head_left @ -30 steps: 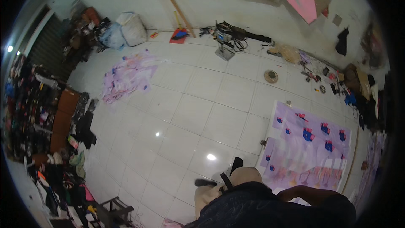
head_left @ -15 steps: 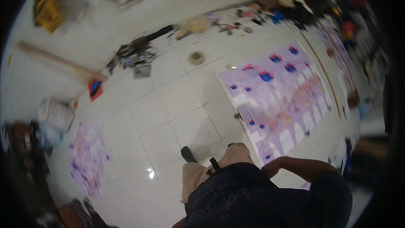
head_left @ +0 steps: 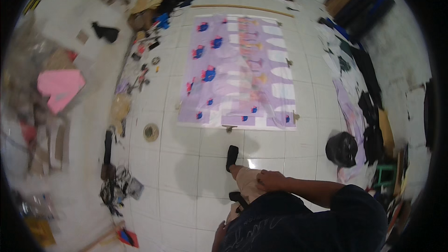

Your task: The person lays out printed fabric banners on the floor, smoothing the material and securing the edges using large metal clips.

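Note:
My right hand (head_left: 271, 180) hangs in front of the beige shorts (head_left: 247, 182), its fingers curled; whether anything is inside them is hidden. Low beside the shirt, only part of my left hand (head_left: 220, 228) shows, and its fingers cannot be made out. Ahead on the tiled floor lies a lilac printed cloth (head_left: 224, 65) with blue-and-pink figures, spread over a white sheet with scalloped lilac shapes. Metal clips grip its edges, among them a near clip (head_left: 228, 129) and a right corner clip (head_left: 296, 117). Neither hand touches the cloth.
A wooden stick (head_left: 242, 9) lies beyond the cloth. Tape roll (head_left: 150, 132), tools and cables (head_left: 122, 184) line the left wall. On the right are a black rounded bundle (head_left: 341, 149), cloth scraps (head_left: 347, 98), a green stool (head_left: 385, 175) and fabric rolls (head_left: 359, 4) farther back.
My view has turned to the right, bringing the cloth from the right side to straight ahead. My right hand has come forward in front of the shorts, and one foot has stepped toward the cloth.

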`<action>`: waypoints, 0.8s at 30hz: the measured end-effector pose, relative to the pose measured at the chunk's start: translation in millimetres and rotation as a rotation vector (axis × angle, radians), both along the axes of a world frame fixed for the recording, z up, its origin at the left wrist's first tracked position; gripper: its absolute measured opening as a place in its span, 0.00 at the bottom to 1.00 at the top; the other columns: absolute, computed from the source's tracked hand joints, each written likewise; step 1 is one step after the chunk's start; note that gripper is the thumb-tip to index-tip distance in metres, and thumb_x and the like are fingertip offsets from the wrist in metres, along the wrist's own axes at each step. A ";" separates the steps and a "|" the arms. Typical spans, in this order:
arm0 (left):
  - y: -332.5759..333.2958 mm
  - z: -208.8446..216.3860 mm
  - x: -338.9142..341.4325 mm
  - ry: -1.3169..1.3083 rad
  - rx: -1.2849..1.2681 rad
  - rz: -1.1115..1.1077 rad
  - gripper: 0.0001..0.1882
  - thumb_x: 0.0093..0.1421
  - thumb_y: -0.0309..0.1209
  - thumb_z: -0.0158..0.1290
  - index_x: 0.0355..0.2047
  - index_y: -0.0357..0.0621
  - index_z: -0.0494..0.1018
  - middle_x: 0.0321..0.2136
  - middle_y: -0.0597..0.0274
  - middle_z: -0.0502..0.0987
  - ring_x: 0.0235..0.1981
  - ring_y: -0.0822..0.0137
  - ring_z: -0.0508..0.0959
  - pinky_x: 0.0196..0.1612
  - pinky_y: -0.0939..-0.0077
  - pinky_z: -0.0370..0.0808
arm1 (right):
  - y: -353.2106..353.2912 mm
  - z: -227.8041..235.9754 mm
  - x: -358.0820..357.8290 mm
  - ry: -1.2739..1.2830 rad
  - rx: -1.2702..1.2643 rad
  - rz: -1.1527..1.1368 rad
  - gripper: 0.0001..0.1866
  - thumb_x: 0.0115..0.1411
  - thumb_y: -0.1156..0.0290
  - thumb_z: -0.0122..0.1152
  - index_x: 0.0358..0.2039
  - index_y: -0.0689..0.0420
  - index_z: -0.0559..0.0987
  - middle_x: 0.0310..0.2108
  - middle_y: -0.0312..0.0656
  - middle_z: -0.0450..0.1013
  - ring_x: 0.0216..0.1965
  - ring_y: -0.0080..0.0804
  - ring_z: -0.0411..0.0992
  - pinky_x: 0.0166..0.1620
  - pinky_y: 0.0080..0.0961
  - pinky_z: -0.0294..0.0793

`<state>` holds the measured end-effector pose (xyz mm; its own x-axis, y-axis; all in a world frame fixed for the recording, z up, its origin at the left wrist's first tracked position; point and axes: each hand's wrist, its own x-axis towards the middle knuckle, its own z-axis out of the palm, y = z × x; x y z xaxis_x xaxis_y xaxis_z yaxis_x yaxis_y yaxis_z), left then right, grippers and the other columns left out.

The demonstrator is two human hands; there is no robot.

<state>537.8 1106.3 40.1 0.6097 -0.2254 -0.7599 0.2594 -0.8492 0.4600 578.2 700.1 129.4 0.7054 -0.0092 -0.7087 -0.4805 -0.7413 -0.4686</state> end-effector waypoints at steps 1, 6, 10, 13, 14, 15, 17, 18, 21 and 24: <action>-4.5 1.7 20.2 0.058 0.001 -0.014 0.26 0.63 0.45 0.53 0.52 0.35 0.72 0.48 0.45 0.77 0.48 0.52 0.78 0.50 0.62 0.74 | 6.2 -5.2 -0.3 -0.050 -0.038 0.014 0.23 0.61 0.52 0.52 0.50 0.53 0.75 0.49 0.49 0.72 0.50 0.49 0.73 0.52 0.48 0.72; -27.9 -5.8 118.6 0.238 0.023 -0.143 0.23 0.63 0.43 0.53 0.49 0.36 0.73 0.47 0.47 0.77 0.46 0.52 0.78 0.49 0.62 0.74 | -0.4 -39.4 46.3 -0.065 0.007 0.099 0.29 0.65 0.46 0.46 0.52 0.58 0.74 0.50 0.55 0.72 0.50 0.50 0.73 0.53 0.48 0.70; -42.8 -20.2 192.0 0.280 0.092 -0.222 0.21 0.63 0.42 0.53 0.47 0.38 0.74 0.46 0.48 0.77 0.45 0.52 0.78 0.48 0.62 0.74 | -15.0 -26.4 91.4 0.337 0.453 0.049 0.29 0.66 0.47 0.45 0.49 0.61 0.75 0.46 0.58 0.75 0.47 0.53 0.74 0.54 0.46 0.69; -44.1 -34.2 246.9 0.293 0.139 -0.246 0.19 0.63 0.41 0.53 0.46 0.38 0.74 0.45 0.49 0.77 0.44 0.52 0.78 0.48 0.62 0.74 | -14.4 -28.1 96.0 0.351 0.791 0.154 0.26 0.68 0.51 0.42 0.47 0.61 0.77 0.46 0.57 0.75 0.48 0.54 0.73 0.54 0.45 0.68; -45.5 -42.3 263.9 0.312 0.152 -0.262 0.18 0.63 0.41 0.53 0.46 0.39 0.74 0.45 0.49 0.77 0.43 0.52 0.78 0.47 0.62 0.74 | -15.7 -28.5 97.1 0.360 0.829 0.179 0.26 0.68 0.51 0.42 0.48 0.62 0.76 0.45 0.57 0.76 0.46 0.53 0.74 0.54 0.43 0.69; -51.3 -53.4 284.3 0.325 0.157 -0.281 0.18 0.63 0.41 0.52 0.45 0.39 0.74 0.45 0.50 0.77 0.43 0.52 0.78 0.47 0.62 0.74 | -21.0 -39.8 101.4 0.358 0.858 0.193 0.26 0.69 0.52 0.42 0.48 0.63 0.75 0.43 0.57 0.76 0.44 0.53 0.75 0.53 0.42 0.70; -62.3 -86.7 322.9 0.357 0.159 -0.304 0.17 0.63 0.40 0.52 0.44 0.40 0.75 0.44 0.50 0.77 0.42 0.52 0.78 0.47 0.62 0.75 | 9.4 -106.8 63.3 0.078 0.972 0.230 0.26 0.70 0.51 0.41 0.48 0.62 0.76 0.44 0.55 0.76 0.45 0.51 0.74 0.53 0.41 0.70; -66.4 -108.2 343.5 0.365 0.156 -0.311 0.16 0.64 0.40 0.52 0.44 0.40 0.75 0.44 0.51 0.77 0.42 0.52 0.78 0.46 0.62 0.75 | 21.6 -140.4 55.7 -0.069 1.019 0.251 0.26 0.70 0.51 0.41 0.48 0.61 0.76 0.44 0.54 0.76 0.46 0.50 0.74 0.53 0.41 0.70; -81.9 -193.7 416.6 0.348 0.131 -0.354 0.15 0.64 0.39 0.52 0.42 0.41 0.75 0.44 0.52 0.78 0.41 0.53 0.78 0.46 0.62 0.75 | -9.5 -167.2 134.2 0.270 0.806 -0.040 0.21 0.68 0.51 0.47 0.45 0.55 0.76 0.44 0.47 0.76 0.47 0.45 0.74 0.50 0.40 0.71; -116.2 -302.4 511.9 0.176 0.019 -0.543 0.13 0.64 0.38 0.52 0.41 0.42 0.76 0.43 0.53 0.78 0.39 0.53 0.78 0.45 0.62 0.75 | -49.1 -234.1 201.9 0.192 0.554 -0.547 0.19 0.66 0.51 0.51 0.38 0.55 0.74 0.39 0.44 0.77 0.43 0.44 0.76 0.43 0.41 0.74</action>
<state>1049.7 990.1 -262.2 0.2742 -0.4564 -0.8465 -0.1456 -0.8898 0.4326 780.1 651.0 -104.6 0.5677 0.0700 -0.8202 -0.8183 -0.0610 -0.5716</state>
